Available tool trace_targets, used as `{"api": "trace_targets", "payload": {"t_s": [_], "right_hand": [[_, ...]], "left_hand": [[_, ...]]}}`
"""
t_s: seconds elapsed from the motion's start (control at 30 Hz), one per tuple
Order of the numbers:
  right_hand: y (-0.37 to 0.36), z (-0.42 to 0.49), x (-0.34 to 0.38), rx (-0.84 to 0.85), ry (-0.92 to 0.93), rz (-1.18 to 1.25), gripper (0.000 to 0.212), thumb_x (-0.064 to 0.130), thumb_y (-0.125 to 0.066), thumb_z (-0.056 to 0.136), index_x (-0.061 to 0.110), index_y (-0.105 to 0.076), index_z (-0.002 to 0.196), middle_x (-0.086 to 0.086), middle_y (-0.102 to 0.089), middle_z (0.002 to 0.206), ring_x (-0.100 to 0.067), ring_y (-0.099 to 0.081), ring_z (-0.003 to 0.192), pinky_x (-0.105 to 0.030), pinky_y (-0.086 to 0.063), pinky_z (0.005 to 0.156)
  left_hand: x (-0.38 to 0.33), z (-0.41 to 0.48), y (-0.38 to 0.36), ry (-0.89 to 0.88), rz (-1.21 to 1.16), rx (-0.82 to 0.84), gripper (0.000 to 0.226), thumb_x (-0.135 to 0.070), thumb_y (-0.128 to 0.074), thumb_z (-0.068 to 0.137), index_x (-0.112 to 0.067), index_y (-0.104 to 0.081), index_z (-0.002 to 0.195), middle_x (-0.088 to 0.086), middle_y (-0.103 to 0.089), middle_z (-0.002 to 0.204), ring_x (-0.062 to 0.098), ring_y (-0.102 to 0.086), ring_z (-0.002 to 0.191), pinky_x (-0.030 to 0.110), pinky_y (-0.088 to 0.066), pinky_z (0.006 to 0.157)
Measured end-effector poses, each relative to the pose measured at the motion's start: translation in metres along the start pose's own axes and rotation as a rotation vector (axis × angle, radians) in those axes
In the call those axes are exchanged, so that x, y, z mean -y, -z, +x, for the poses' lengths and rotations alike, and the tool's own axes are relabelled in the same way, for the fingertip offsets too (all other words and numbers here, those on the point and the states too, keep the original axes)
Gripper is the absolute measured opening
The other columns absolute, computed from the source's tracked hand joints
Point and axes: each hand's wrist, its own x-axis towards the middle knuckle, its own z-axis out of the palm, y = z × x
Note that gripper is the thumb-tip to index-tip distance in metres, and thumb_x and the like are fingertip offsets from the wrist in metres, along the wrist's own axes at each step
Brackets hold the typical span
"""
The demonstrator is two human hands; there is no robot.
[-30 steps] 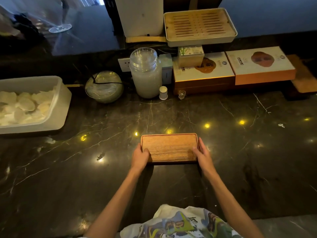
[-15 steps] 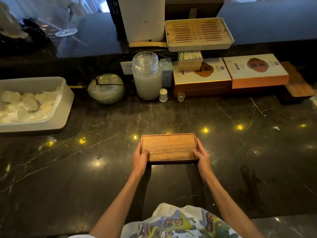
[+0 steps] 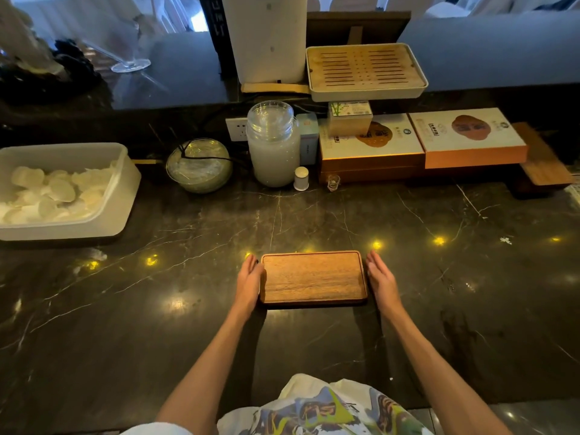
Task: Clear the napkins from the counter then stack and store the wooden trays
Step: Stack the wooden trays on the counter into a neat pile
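A wooden tray (image 3: 314, 277) lies flat on the dark marble counter (image 3: 157, 324), straight ahead of me; it looks like a thin stack, but I cannot tell how many trays it holds. My left hand (image 3: 249, 282) rests flat against its left edge with straight fingers. My right hand (image 3: 381, 279) lies flat beside the right edge, a small gap away, fingers extended. Neither hand grips the tray. At the far left, a white bin (image 3: 125, 171) holds several white rounded pieces.
Along the back stand a glass bowl (image 3: 199, 166), a tall lidded jar (image 3: 273, 146), a small white cup (image 3: 301, 178), two flat gift boxes (image 3: 370, 146) and a wooden board (image 3: 546, 158). A slatted tea tray (image 3: 365, 70) sits on the raised ledge.
Both hands have let go of the tray's short ends and now lie flat beside it. The tray has stayed in place; the view has tilted slightly upward.
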Motion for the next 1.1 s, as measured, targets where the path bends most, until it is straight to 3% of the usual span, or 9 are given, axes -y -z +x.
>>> {"api": "trace_targets", "payload": {"t_s": [0.1,0.2,0.27,0.4,0.6,0.67,0.77,0.97,1.1], "right_hand": [[-0.008,0.013,0.009,0.013,0.001,0.071,0.051,0.021,-0.04,0.102,0.014,-0.026,0.15,-0.006,-0.029,0.158,-0.019,-0.03,0.143,-0.044,-0.024,0.119],[-0.02,0.013,0.01,0.079,-0.015,0.029,0.052,0.031,-0.039,0.101,0.021,-0.027,0.15,-0.004,-0.029,0.158,-0.021,-0.034,0.141,-0.049,-0.029,0.116],[-0.026,0.01,0.007,0.11,-0.022,-0.012,0.055,0.04,-0.04,0.098,0.028,-0.027,0.15,-0.005,-0.031,0.157,-0.024,-0.038,0.138,-0.051,-0.031,0.115],[-0.027,0.011,0.005,0.116,-0.025,-0.036,0.057,0.044,-0.041,0.096,0.034,-0.026,0.15,-0.009,-0.036,0.153,-0.028,-0.044,0.133,-0.053,-0.033,0.113],[-0.01,0.024,0.006,0.004,-0.089,0.036,0.046,0.019,-0.047,0.1,0.018,-0.039,0.145,-0.008,-0.049,0.145,-0.018,-0.056,0.122,-0.04,-0.046,0.103],[0.0,0.024,0.008,-0.055,-0.14,-0.092,0.046,0.019,-0.051,0.098,0.013,-0.042,0.143,-0.011,-0.055,0.139,-0.013,-0.061,0.109,-0.029,-0.052,0.088],[0.008,0.018,0.008,0.018,-0.207,-0.416,0.054,0.033,-0.06,0.092,0.009,-0.047,0.138,-0.011,-0.059,0.132,-0.02,-0.059,0.112,-0.034,-0.053,0.091],[-0.005,0.013,0.021,0.102,-0.324,-0.483,0.062,0.034,-0.074,0.082,0.006,-0.051,0.132,-0.003,-0.062,0.112,-0.011,-0.06,0.088,-0.022,-0.051,0.062],[-0.01,0.016,0.028,0.049,-0.377,-0.494,0.063,0.019,-0.084,0.072,0.001,-0.053,0.124,-0.012,-0.063,0.113,-0.024,-0.062,0.098,-0.033,-0.054,0.076]], "left_hand": [[-0.002,0.006,-0.004,0.007,-0.115,0.041,0.054,-0.019,-0.042,0.1,-0.016,-0.023,0.151,0.003,-0.028,0.158,0.018,-0.035,0.139,0.036,-0.036,0.111],[-0.001,0.005,-0.008,0.011,-0.113,0.125,0.057,-0.021,-0.043,0.1,-0.022,-0.02,0.152,-0.007,-0.031,0.152,0.003,-0.051,0.115,0.018,-0.05,0.081],[0.001,0.003,-0.011,0.022,-0.12,0.155,0.059,-0.023,-0.044,0.1,-0.028,-0.017,0.152,-0.01,-0.038,0.141,0.002,-0.058,0.104,0.017,-0.052,0.071],[-0.002,-0.003,-0.016,0.037,-0.126,0.154,0.06,-0.021,-0.043,0.1,-0.028,-0.013,0.152,-0.015,-0.049,0.122,0.011,-0.061,0.105,0.024,-0.056,0.073],[-0.016,0.007,-0.001,0.095,0.124,0.187,0.058,-0.023,-0.046,0.099,-0.022,-0.02,0.151,0.004,-0.041,0.146,0.02,-0.048,0.125,0.034,-0.046,0.098],[-0.018,0.01,0.005,0.097,0.238,0.162,0.054,-0.018,-0.051,0.097,-0.014,-0.03,0.146,0.01,-0.048,0.142,0.02,-0.051,0.122,0.032,-0.047,0.096],[-0.018,0.008,0.007,0.133,0.308,0.12,0.058,-0.013,-0.061,0.091,-0.009,-0.035,0.143,0.011,-0.052,0.137,0.022,-0.053,0.12,0.034,-0.049,0.096],[-0.022,0.016,0.001,0.25,0.271,0.137,0.059,0.001,-0.067,0.082,-0.006,-0.043,0.135,0.012,-0.058,0.126,0.028,-0.056,0.118,0.042,-0.05,0.097],[-0.033,0.026,-0.003,0.357,0.288,0.116,0.041,0.014,-0.063,0.077,-0.002,-0.053,0.113,0.014,-0.06,0.106,0.03,-0.056,0.108,0.046,-0.051,0.093]]}}
